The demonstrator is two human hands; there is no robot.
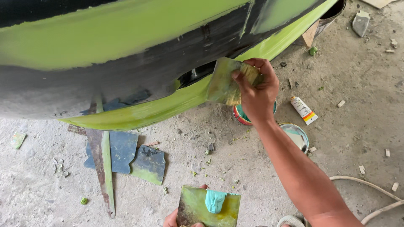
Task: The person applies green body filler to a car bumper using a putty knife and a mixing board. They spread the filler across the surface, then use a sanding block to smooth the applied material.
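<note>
My right hand (257,90) grips a flat putty spreader (224,82) smeared yellow-green and presses it against the lower green edge of a black and green body panel (139,63). My left hand (173,219) shows only its fingers at the bottom edge. It holds a square mixing board (193,208) coated in green putty, with a blob of teal putty (215,200) on its top edge.
On the dusty concrete floor lie a long green-stained strip (103,168), dark flat sheets (149,164), a white tube (304,110), an open tin (240,114) behind my wrist, a round lid (298,135), a pale hose (370,189) and scattered chips.
</note>
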